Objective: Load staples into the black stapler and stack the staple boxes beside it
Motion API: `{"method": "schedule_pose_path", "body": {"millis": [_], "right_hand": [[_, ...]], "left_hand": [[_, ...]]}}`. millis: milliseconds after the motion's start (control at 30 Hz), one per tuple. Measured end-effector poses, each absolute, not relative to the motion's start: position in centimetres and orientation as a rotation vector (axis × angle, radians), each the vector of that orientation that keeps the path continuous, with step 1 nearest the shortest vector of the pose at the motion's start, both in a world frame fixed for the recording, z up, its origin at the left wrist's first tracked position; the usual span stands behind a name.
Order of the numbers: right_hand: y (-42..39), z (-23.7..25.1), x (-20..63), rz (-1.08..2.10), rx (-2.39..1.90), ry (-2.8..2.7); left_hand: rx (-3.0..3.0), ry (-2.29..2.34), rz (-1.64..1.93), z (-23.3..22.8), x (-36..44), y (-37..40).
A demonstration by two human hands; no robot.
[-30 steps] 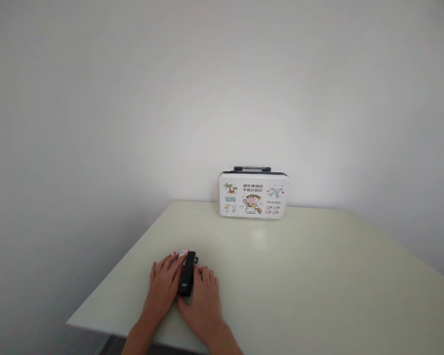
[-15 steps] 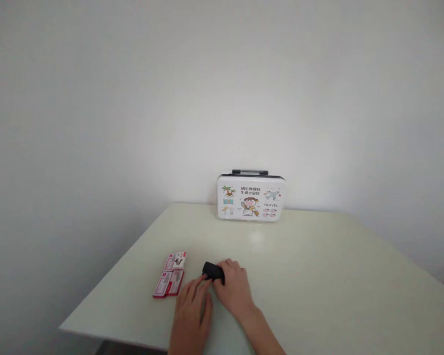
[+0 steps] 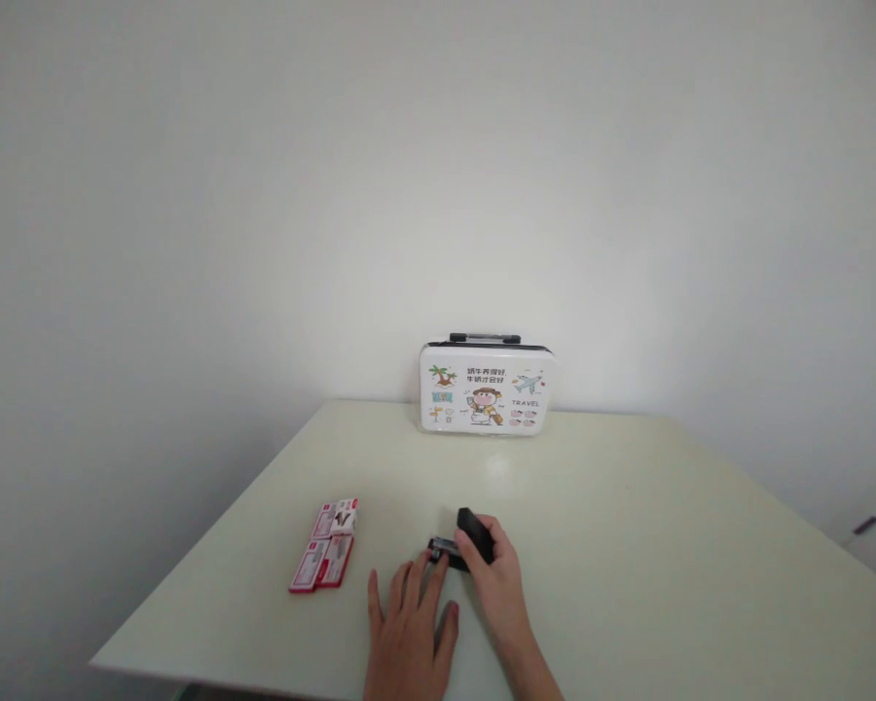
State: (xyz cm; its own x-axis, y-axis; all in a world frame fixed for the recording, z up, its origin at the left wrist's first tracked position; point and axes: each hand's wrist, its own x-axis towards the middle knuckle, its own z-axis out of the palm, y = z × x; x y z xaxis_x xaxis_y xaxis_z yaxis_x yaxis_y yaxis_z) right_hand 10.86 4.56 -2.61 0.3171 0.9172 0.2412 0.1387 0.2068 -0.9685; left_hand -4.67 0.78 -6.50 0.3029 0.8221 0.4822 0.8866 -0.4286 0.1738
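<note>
A: What has changed since a second ago?

B: Then both hands lay over the stapler near the red boxes. Now the stapler (image 3: 464,543) sits further right, well apart from the boxes (image 3: 326,556), and its black top is lifted at an angle, so the metal part shows beneath.

A: And the hands?

B: The right hand (image 3: 497,576) is closed on the stapler's raised top. The left hand (image 3: 409,628) lies flat on the table (image 3: 628,545), fingers spread, with its fingertips (image 3: 438,570) touching the stapler's low front end.

A: Where does the stapler stand on the table?

B: Near the front edge, a little left of the middle, with the red boxes to its left.

A: Any containers?

B: A white case (image 3: 486,387) with cartoon prints and a black handle stands upright at the far edge against the wall. It is shut, so what is inside cannot be told. The small red boxes lie flat in a loose cluster; whether they are full cannot be told either.
</note>
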Motion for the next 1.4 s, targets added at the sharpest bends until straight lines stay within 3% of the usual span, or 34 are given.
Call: {"method": "schedule_pose_path", "body": {"millis": [367, 633, 967, 1133, 1400], "right_hand": [[3.9, -3.5, 13.3, 0.773, -1.255, -1.17], [3.9, -2.3, 11.3, 0.357, -1.511, -1.747], [3.7, -0.2, 12.5, 0.549, -1.517, -1.803], [4.4, -1.4, 7.8, 0.645, -1.485, -1.74], [7.0, -2.1, -1.2, 0.762, -1.374, -1.694]], "left_hand": [[-2.413, -1.607, -0.769, -6.5, -4.3, 0.5], [-2.4, -1.577, -0.81, -6.2, -4.4, 0.5], [-2.311, -1.732, -0.912, -5.6, -6.7, 1.4], [-2.0, -1.979, -1.013, -4.1, -14.4, 5.5], [-2.249, -1.902, -0.954, -5.4, -19.2, 8.6]]}}
